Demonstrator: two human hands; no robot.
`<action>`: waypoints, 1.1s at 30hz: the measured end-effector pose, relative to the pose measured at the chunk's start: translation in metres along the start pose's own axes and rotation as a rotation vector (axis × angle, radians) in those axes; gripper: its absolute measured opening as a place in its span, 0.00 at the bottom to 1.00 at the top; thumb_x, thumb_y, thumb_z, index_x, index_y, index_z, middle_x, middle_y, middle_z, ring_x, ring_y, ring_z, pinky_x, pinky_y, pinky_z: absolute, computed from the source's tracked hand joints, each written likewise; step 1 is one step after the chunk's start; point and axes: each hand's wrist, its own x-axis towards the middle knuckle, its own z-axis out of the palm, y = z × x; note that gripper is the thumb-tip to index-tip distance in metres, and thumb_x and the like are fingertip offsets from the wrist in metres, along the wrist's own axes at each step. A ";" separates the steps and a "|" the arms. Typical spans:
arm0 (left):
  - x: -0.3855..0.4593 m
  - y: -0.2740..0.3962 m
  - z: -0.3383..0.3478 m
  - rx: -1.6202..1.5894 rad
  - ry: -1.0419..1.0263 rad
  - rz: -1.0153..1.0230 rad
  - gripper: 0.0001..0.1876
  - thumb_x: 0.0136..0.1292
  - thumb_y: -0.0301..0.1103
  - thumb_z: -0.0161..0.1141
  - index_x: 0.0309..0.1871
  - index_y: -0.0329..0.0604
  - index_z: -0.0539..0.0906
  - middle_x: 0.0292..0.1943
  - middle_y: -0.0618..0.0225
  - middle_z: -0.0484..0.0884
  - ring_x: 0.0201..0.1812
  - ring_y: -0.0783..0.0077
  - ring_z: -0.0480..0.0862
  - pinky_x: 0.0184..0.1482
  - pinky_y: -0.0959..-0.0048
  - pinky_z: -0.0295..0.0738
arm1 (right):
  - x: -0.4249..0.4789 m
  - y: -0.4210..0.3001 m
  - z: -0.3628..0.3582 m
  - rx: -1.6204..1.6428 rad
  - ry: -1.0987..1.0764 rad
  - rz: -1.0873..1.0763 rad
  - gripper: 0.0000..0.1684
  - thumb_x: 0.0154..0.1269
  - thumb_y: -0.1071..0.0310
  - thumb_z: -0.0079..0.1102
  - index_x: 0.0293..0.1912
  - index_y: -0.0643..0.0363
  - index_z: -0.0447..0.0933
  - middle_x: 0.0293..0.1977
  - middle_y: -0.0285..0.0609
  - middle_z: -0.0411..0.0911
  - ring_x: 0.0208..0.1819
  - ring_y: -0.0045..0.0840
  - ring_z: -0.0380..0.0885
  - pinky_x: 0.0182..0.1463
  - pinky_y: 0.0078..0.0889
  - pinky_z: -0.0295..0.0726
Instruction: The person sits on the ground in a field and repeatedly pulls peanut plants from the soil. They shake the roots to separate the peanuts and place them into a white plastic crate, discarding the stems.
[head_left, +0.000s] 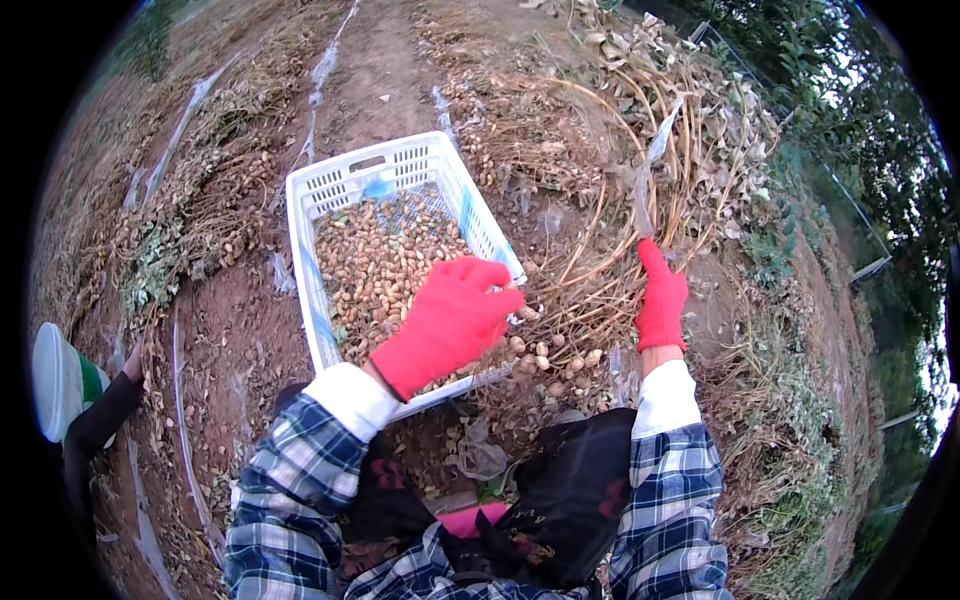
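Observation:
My left hand, in a red glove, is over the right front part of a white plastic crate. Its fingers are curled, and whether anything is inside them is hidden. Loose unshelled peanuts cover the crate's floor. A peanut shows just beside the left fingertips. Also gloved in red, my right hand grips a bundle of dried peanut plants at the stems, to the right of the crate. More peanuts hang at the root end. A strip of plastic film lies along the stems.
Rows of pulled peanut plants lie at the left, with plastic mulch film between them. Another person's dark sleeve reaches in beside a white and green bucket. Leafy vines cover ground at the right.

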 end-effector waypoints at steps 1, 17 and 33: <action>0.002 0.004 0.011 0.016 -0.014 0.037 0.14 0.46 0.28 0.60 0.39 0.50 0.79 0.41 0.71 0.75 0.47 0.64 0.75 0.48 0.64 0.68 | -0.002 -0.001 0.001 0.008 -0.013 0.026 0.34 0.45 0.55 0.74 0.48 0.66 0.73 0.38 0.38 0.76 0.32 0.20 0.72 0.31 0.24 0.68; -0.003 -0.005 -0.019 -0.170 -0.013 -0.119 0.05 0.51 0.29 0.55 0.31 0.43 0.75 0.39 0.62 0.75 0.44 0.57 0.74 0.48 0.62 0.67 | -0.011 -0.006 0.006 0.081 -0.109 -0.005 0.36 0.48 0.60 0.72 0.54 0.67 0.70 0.45 0.42 0.75 0.43 0.25 0.73 0.47 0.29 0.71; -0.002 -0.008 -0.008 -0.712 -0.157 -0.385 0.17 0.55 0.32 0.62 0.50 0.45 0.79 0.43 0.65 0.80 0.42 0.67 0.81 0.44 0.71 0.75 | 0.003 0.001 -0.022 -0.011 -0.179 0.064 0.33 0.58 0.48 0.60 0.55 0.61 0.72 0.52 0.39 0.71 0.53 0.26 0.69 0.56 0.31 0.66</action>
